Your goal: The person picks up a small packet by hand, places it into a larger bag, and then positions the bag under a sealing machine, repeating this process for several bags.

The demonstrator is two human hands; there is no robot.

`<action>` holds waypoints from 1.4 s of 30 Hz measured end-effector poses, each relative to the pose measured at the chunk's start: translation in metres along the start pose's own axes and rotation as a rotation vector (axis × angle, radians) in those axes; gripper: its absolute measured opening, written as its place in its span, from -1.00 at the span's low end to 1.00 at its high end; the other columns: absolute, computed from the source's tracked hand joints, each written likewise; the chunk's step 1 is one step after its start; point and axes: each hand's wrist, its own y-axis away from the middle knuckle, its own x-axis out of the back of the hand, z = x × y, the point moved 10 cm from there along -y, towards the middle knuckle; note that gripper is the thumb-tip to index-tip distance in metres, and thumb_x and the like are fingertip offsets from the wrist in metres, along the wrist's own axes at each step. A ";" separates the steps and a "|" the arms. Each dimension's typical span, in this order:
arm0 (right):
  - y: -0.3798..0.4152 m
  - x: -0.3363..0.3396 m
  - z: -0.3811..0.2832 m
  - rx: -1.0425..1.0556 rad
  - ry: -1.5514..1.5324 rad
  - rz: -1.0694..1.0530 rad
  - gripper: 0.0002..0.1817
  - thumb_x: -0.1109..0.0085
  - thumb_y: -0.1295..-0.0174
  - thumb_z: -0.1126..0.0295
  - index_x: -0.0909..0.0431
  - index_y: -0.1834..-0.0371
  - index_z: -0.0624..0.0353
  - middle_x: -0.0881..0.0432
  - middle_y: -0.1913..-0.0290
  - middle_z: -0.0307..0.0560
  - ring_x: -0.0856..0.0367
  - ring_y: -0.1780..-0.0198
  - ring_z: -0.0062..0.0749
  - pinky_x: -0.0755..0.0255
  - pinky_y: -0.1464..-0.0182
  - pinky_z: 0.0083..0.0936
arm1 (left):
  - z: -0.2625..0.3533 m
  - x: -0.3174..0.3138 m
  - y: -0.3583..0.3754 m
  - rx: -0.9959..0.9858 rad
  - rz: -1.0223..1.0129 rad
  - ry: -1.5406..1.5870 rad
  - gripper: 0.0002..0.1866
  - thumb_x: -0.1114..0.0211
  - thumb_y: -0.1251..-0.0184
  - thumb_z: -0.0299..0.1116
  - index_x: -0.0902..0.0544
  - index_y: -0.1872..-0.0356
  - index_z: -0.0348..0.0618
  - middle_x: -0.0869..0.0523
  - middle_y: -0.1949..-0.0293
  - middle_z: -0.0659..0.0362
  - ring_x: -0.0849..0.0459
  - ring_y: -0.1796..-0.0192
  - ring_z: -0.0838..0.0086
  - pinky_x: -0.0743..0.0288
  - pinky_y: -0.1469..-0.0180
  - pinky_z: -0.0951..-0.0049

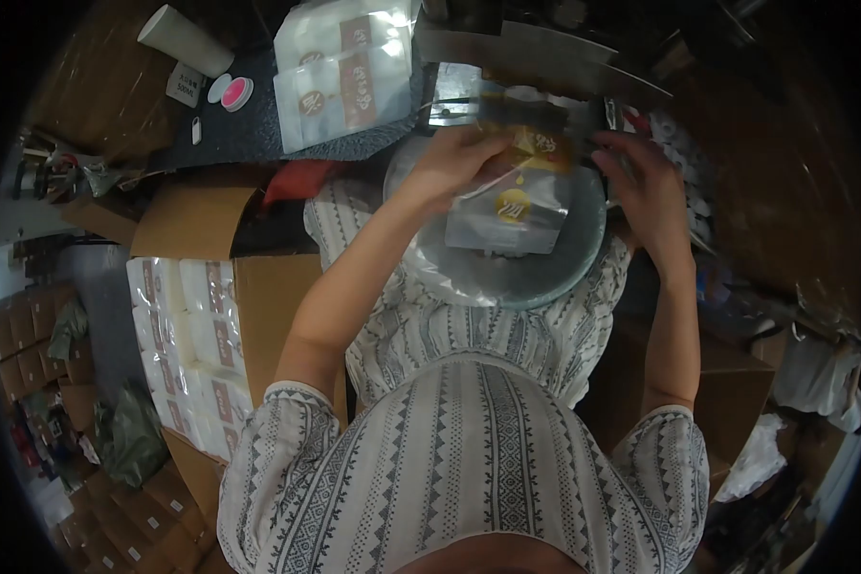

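My left hand [464, 163] is closed on the left side of a printed pouch [515, 203] with a yellow round mark and a brown-and-gold upper part. The pouch hangs over a round pale basin [555, 277] on my lap, which has clear plastic at its rim. To the right of the pouch, my right hand [641, 177] is raised with its fingers apart and nothing visible between them. Behind the pouch, the metal machine plate [536, 53] crosses the view; the pouch's top edge is blurred.
Filled pouches [344, 81] lie on the dark table at the upper left, near a white cup [184, 40] and a pink-filled round tin [236, 93]. An open carton [277, 335] of white packs stands left of my lap. Another carton [732, 392] is at the right.
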 end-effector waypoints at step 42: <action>0.000 -0.045 -0.092 0.470 -0.168 -0.018 -0.77 -0.24 -0.18 0.45 -0.60 0.10 0.22 -0.65 0.23 -0.06 -0.64 0.24 -0.33 -0.50 0.16 -0.50 | 0.067 0.025 0.115 -0.787 0.390 -1.138 -0.90 -0.26 -0.17 -0.48 -0.65 0.28 -0.17 -0.59 0.42 0.07 -0.60 0.37 0.13 -0.46 0.35 0.26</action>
